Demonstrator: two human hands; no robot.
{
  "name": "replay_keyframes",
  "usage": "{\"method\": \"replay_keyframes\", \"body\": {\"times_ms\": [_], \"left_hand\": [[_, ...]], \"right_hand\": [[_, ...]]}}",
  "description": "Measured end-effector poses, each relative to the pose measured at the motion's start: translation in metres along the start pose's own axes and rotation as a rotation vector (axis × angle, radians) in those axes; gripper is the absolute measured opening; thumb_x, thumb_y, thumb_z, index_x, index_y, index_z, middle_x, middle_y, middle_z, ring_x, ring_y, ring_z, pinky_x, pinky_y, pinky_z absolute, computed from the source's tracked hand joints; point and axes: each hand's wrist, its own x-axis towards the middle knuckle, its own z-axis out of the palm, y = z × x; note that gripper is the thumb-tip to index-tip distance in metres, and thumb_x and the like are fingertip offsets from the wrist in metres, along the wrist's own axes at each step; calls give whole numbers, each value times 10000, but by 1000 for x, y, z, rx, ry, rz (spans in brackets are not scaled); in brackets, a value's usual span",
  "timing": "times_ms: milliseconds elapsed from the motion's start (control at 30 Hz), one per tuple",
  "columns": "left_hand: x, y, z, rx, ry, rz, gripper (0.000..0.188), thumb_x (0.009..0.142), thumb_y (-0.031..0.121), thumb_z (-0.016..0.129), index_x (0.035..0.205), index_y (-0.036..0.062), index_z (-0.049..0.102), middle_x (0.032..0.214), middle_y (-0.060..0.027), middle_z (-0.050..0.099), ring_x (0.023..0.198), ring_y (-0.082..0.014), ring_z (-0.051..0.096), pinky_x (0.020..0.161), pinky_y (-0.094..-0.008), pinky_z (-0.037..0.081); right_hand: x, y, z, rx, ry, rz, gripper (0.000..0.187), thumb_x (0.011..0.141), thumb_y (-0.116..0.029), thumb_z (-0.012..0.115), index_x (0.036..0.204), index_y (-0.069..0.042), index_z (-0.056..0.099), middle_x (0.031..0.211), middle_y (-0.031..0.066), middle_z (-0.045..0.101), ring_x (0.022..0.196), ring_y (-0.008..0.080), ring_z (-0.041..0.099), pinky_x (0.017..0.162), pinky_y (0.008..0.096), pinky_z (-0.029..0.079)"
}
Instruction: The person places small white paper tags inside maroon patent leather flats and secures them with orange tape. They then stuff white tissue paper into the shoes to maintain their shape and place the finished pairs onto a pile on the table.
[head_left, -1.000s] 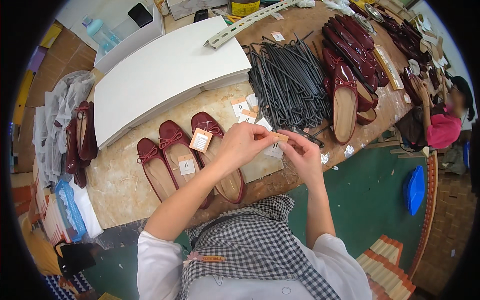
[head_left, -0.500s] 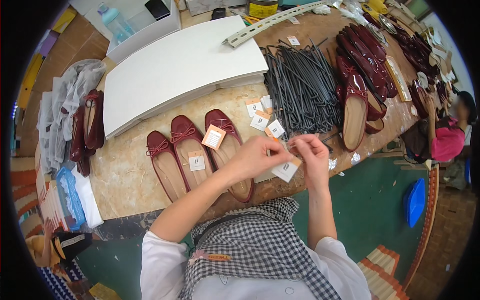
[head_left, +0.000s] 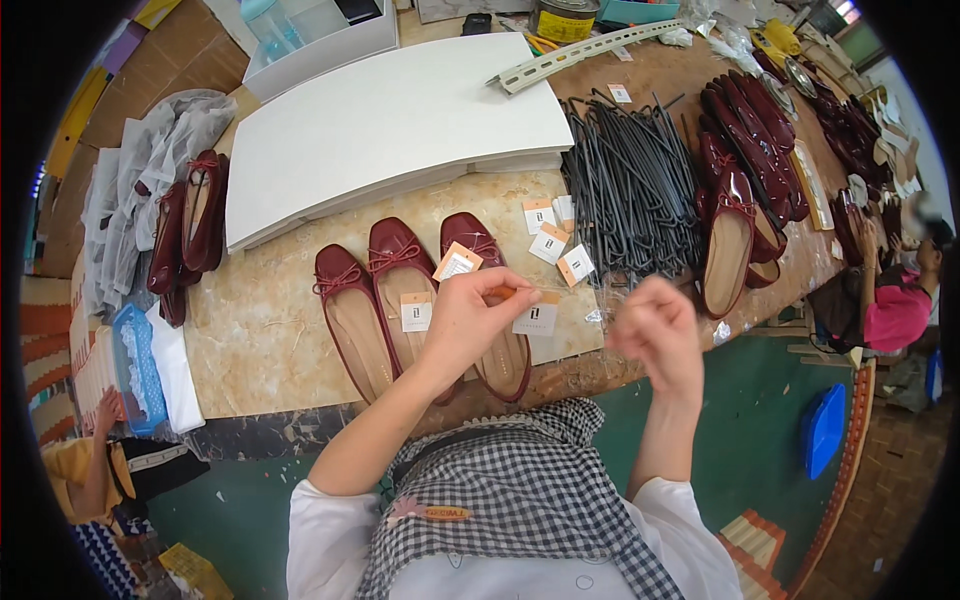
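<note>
Three burgundy ballet flats with bows lie on the table, toes away from me: the left flat, the middle flat and the right flat. A hang tag rests on the middle one, another tag on the right one. Over the right flat, my left hand pinches an orange-and-white hang tag. My right hand is apart to the right, blurred, its fingers curled together; what they hold, if anything, cannot be made out. Several loose hang tags lie beyond the hands.
A white stack of sheets fills the back left. Black hooked rods lie in a heap at right, beside more burgundy shoes. Bagged shoes stand at far left. A co-worker is at the far right.
My hands were close together at the tag; now the right hand has pulled away to the right. My left hand has moved slightly left with the tag. The whole view has shifted a little.
</note>
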Motion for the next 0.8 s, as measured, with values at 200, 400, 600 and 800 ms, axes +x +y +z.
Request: {"method": "replay_keyframes", "body": {"times_ms": [200, 400, 600, 800], "left_hand": [[-7, -6, 3, -62, 74, 51, 219, 888, 169, 666, 993, -18, 714, 781, -42, 689, 684, -73, 586, 612, -235, 460], [-12, -7, 0, 26, 67, 144, 226, 917, 184, 625, 1001, 0, 725, 692, -57, 667, 617, -62, 544, 562, -246, 438], [-14, -6, 3, 146, 89, 320, 204, 904, 173, 636, 1000, 19, 727, 711, -116, 688, 584, -96, 601, 538, -267, 455], [-26, -4, -13, -1, 31, 163, 217, 914, 170, 625, 1028, 9, 715, 765, -102, 709, 659, -105, 632, 599, -252, 485]], "right_hand": [[12, 28, 54, -869, 87, -293, 416, 855, 19, 620, 1264, -50, 591, 809, 54, 642, 715, 117, 613, 697, 266, 532], [13, 23, 68, -892, 140, -216, 563, 828, 54, 629, 1361, -85, 512, 789, 59, 633, 731, 118, 621, 726, 273, 527], [14, 29, 69, -958, 163, -283, 585, 791, 52, 651, 1339, -105, 522, 760, 80, 629, 663, 161, 634, 638, 298, 513], [16, 29, 82, -891, 164, -261, 530, 801, 54, 644, 1304, -69, 532, 751, 57, 625, 691, 141, 633, 685, 280, 516]]}}
